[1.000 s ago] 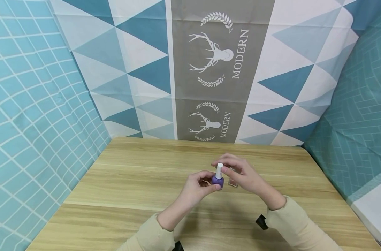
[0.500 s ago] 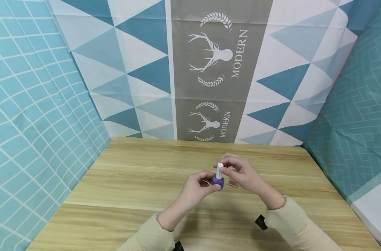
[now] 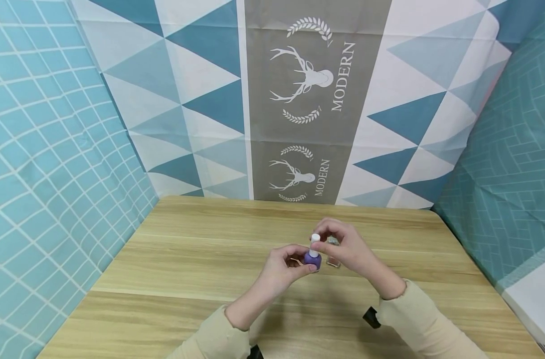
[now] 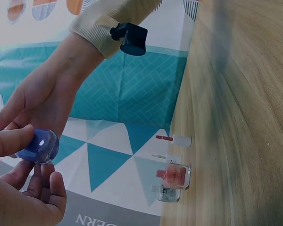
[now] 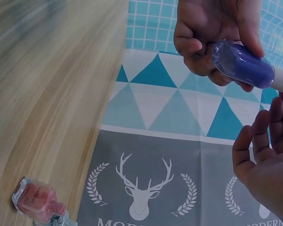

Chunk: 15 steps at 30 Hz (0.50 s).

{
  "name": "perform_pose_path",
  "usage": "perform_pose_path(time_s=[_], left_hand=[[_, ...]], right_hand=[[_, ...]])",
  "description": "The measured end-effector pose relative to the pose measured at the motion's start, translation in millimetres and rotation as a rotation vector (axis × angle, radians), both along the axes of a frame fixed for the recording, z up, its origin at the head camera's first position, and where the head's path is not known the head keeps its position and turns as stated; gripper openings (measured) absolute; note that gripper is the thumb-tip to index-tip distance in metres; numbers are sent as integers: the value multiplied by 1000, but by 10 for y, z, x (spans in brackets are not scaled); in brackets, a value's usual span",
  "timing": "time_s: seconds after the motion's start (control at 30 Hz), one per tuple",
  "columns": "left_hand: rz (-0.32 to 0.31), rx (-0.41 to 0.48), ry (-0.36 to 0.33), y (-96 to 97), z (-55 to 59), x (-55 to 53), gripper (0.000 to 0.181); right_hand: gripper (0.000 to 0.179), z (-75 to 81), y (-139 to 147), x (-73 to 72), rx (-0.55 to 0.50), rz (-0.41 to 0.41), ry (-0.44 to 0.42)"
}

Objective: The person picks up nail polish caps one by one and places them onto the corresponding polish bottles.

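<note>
My left hand [image 3: 278,269] holds a purple nail polish bottle [image 3: 312,260] by its body, thumb on one side and fingers on the other. The bottle stands nearly upright, raised above the table. On its white cap [image 3: 315,239] my right hand [image 3: 346,249] pinches with thumb and fingertips. The cap sits on the bottle's neck. In the right wrist view the purple polish [image 5: 247,66] shows through the glass, between my left hand [image 5: 217,23] and the spread fingers of my right hand [image 5: 269,165].
A pink nail polish bottle [image 4: 175,176] stands capless on the wooden table [image 4: 245,141], beside a clear glittery bottle [image 4: 167,193], also capless. Two white caps with brushes, one reddish [image 4: 180,141] and one pale [image 4: 172,158], stand near them, brush up. Patterned cloth [image 3: 209,99] hangs behind the table.
My right thumb and fingers have turned round the white cap, and the right hand has shifted slightly. My left hand and the purple bottle stay almost in place.
</note>
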<state>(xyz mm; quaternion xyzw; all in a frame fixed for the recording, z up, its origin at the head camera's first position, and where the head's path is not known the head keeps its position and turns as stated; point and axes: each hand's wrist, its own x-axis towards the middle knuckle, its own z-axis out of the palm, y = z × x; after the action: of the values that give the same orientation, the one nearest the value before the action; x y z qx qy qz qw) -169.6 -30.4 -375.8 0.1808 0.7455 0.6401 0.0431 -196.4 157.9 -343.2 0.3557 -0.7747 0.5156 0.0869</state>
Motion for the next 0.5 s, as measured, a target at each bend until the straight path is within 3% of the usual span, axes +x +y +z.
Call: perform_pose_path(time_s=[0.2,0.5], left_hand=[[-8,18,2,9,-35,-10,28],[-6,17,23,17,-21,6,28]], right_hand=[[14,14,-10,9,1,-31,-33],[20,7,-12,3,-6,-30,-17]])
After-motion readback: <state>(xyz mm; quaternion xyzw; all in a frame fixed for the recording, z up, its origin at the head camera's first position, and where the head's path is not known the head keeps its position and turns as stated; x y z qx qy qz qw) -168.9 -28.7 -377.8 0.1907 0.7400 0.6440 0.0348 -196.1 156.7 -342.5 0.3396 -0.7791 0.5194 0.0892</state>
